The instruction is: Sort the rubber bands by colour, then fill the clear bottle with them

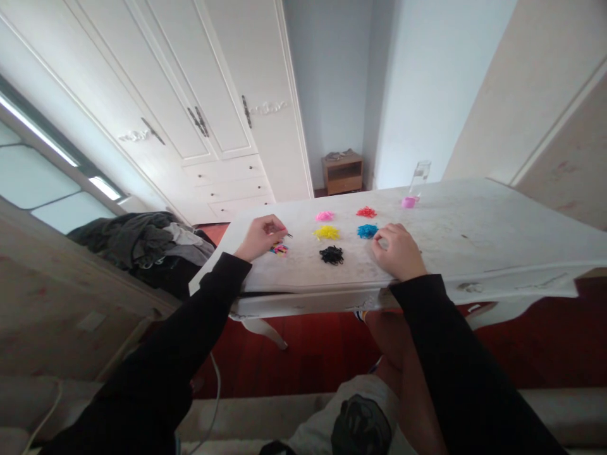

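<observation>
My left hand (262, 238) is pinched on a small black rubber band (289, 235) at the table's left side. Just below those fingertips lies a mixed-colour pile of small bands (279, 250). My right hand (399, 251) rests on the table with its fingers curled together, beside the blue pile (367, 231); whatever may be in them is hidden. Between the hands are a yellow pile (327, 232) and a black pile (331, 255). Farther back sit a pink pile (325, 216) and a red pile (367, 212).
A clear container with a pink lid (408, 202) is at the back right of the white table (478, 227). Dark and grey clothes (128, 246) are heaped to the left. Beyond the table are a white wardrobe (227, 63) and a small wooden cabinet (342, 177).
</observation>
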### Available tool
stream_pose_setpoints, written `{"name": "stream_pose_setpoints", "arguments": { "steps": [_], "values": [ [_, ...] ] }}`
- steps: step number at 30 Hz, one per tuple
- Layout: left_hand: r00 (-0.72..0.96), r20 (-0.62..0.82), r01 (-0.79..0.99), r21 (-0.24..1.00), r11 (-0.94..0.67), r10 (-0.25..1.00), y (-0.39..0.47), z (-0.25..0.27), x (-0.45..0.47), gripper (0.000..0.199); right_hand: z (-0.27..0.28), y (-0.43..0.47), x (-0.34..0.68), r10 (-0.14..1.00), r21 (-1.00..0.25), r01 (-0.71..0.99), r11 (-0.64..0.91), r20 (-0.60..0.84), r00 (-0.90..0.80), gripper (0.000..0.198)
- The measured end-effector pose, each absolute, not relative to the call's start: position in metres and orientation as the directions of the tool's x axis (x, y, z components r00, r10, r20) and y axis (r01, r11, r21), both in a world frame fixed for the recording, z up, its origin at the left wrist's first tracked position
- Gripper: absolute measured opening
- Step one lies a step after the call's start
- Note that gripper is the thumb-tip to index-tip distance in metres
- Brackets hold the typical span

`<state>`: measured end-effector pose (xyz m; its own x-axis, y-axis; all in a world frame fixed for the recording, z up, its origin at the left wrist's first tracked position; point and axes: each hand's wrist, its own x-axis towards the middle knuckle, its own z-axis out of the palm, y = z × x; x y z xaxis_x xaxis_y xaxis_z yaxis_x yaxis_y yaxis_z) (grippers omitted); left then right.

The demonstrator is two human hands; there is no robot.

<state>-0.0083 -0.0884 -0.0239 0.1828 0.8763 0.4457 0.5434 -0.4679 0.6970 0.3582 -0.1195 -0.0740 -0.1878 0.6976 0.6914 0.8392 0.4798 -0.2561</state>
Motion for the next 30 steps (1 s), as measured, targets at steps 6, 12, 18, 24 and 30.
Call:
{"name": "stream_pose_setpoints", "arguments": {
  "steps": [6,12,18,24,30],
  "values": [
    [0.61,0.269,0.296,0.796,-0.529,0.745,-0.055,-0.01,0.065,0.035,-0.072,-0.121,0.357,0.703,-0.272,0.834,0.481,0.688,-0.182,0.017],
    [0.757,0.214,0.202,0.822,-0.533,0.617,-0.031,-0.018,0.095,0.04,-0.069,-0.127,0.354,0.739,-0.334,0.816,0.472,0.655,-0.159,0.016],
    [0.796,0.206,0.178,0.819,-0.546,0.569,-0.039,-0.033,0.092,0.031,-0.068,-0.129,0.353,0.773,-0.384,0.787,0.483,0.61,-0.177,0.018],
    [0.811,0.222,0.214,0.748,-0.628,0.541,-0.048,-0.034,0.086,0.018,-0.066,-0.132,0.353,0.798,-0.422,0.769,0.481,0.574,-0.184,0.014],
    [0.801,0.228,0.248,0.715,-0.653,0.553,-0.049,-0.031,0.084,0.012,-0.064,-0.135,0.353,0.802,-0.438,0.757,0.485,0.567,-0.186,0.014]
  ]
}}
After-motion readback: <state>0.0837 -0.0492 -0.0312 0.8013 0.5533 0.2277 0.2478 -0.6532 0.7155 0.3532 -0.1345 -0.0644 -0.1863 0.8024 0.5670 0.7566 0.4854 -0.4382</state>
